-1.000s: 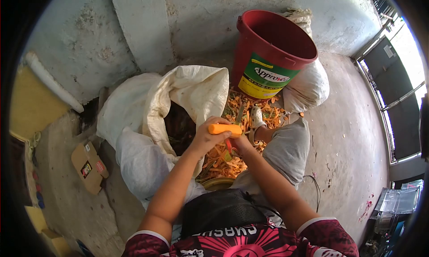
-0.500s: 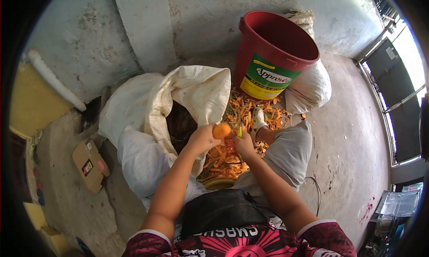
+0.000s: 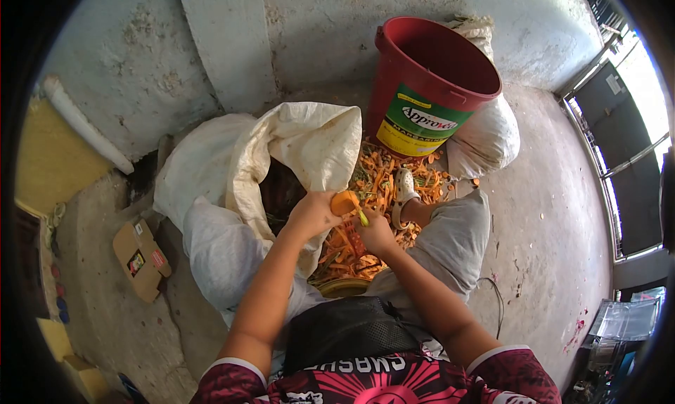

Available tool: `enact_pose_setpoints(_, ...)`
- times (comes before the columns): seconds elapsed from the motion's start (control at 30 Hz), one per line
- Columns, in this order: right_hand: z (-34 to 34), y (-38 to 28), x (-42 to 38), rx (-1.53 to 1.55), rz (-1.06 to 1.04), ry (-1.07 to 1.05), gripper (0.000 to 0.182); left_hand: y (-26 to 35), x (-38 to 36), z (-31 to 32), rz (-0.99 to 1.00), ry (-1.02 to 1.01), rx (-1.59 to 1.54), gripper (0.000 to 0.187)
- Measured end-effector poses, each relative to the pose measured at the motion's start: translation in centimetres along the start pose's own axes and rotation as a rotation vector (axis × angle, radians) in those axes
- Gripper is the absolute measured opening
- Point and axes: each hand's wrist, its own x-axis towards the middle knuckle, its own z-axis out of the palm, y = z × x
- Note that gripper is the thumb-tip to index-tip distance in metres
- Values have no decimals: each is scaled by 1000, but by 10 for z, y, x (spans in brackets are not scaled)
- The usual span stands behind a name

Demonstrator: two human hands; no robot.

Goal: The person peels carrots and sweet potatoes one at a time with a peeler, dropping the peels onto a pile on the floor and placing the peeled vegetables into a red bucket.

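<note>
My left hand is closed round an orange carrot, whose end points up and to the right. My right hand grips a small tool with a yellow-green handle, its tip against the carrot. Under both hands lies a heap of orange peelings, with a red perforated basket partly showing between my hands. The rim of a yellow tub shows close to my body. Beside my left hand stands an open white sack with dark contents.
A tall red bucket stands at the back on scattered peelings, before a full white sack. A flattened cardboard box lies on the floor at left. A thin cable lies at right.
My right hand has moved slightly down and left with the tool, which now meets the carrot. The carrot has shifted a little left and tilted.
</note>
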Motion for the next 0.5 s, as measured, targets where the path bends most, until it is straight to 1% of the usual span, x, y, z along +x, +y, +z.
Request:
enact_pose_setpoints(0.07,0,1,0,-20,-3,11,22,0,0,0,70,-15,-136,31)
enact_pose_setpoints(0.17,-3,1,1,8,-10,-18,21,-1,-1,-1,95,-54,-188,34)
enact_pose_setpoints(0.27,-6,-2,2,4,25,-45,20,-1,-1,6,16,-7,-88,34)
enact_pose_setpoints(0.37,-2,9,6,-6,52,-86,19,15,-2,0,37,85,309,33)
enact_pose_setpoints(0.47,0,9,7,79,80,-87,19,8,-2,5,255,226,457,27)
enact_pose_setpoints(0.5,0,8,7,120,90,-80,19,11,-3,5,250,165,155,26)
